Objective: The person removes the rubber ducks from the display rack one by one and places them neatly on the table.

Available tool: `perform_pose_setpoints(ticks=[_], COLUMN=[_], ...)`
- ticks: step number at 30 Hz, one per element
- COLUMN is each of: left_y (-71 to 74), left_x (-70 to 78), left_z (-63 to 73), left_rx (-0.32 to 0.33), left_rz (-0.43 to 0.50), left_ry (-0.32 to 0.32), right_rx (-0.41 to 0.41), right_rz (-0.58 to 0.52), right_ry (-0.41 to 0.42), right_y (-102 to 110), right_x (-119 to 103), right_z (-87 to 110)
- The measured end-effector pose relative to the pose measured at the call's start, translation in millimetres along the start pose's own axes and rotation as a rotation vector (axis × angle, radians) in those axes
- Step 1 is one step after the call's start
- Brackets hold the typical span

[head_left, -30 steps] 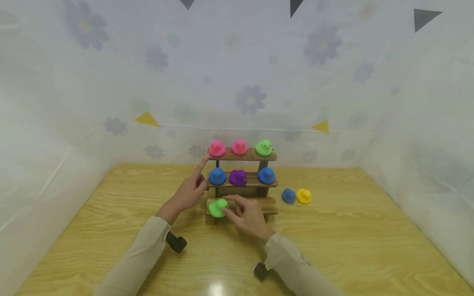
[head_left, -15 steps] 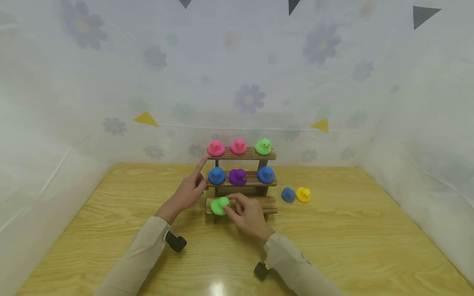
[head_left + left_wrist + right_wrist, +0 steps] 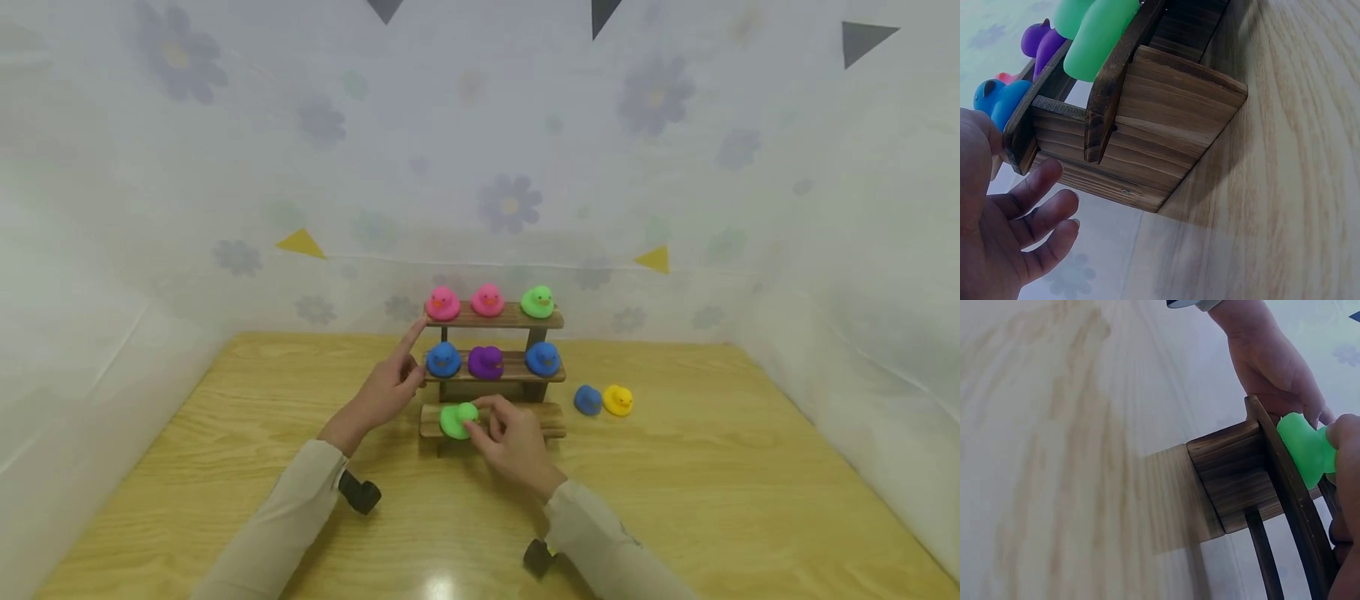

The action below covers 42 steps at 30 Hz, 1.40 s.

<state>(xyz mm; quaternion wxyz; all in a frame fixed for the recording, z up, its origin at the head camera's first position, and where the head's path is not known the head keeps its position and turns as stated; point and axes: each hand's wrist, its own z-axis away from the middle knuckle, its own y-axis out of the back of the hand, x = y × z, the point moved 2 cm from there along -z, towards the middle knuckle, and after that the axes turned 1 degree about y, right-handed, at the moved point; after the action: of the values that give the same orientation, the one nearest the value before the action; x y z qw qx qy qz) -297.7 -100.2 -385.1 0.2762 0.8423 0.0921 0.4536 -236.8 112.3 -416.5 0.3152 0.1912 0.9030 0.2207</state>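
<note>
A three-tier wooden stand holds small rubber ducks. My right hand pinches a green rubber duck by its head between thumb and index finger, low over the left half of the bottom shelf; the right wrist view shows the same green duck right at the shelf. At the stand's left side, my left hand points its index finger to the end of the top shelf, below a pink duck. Its thumb is at the middle shelf's end, beside a blue duck; the other fingers are loosely bent.
On the middle shelf sit also a purple duck and another blue duck. The top shelf bears a second pink duck and another green one. Right of the stand, a blue duck and a yellow duck rest on the table.
The right hand has moved the green duck a little to the right along the bottom shelf. The left hand stays at the stand's left side.
</note>
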Motion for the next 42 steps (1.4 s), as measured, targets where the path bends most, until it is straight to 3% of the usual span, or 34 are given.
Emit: perform_pose_setpoints(ticks=[10,34,42], left_y=[0.4,-1.0,0.6], left_x=[0.0,0.0,3.8], left_z=[-0.6,0.0,0.2], left_rx=[-0.032,-0.034,-0.032], left_rz=[0.002,0.003,0.004], left_ry=[0.072,0.063,0.057], right_rx=[-0.011,0.022,0.023], right_rz=[0.011,-0.004,0.048], right_ry=[0.001,0.026,-0.024], right_y=[9.3,29.3,38.3], right_x=[2.8,16.3,19.8], right_z=[2.5,10.4,14.3])
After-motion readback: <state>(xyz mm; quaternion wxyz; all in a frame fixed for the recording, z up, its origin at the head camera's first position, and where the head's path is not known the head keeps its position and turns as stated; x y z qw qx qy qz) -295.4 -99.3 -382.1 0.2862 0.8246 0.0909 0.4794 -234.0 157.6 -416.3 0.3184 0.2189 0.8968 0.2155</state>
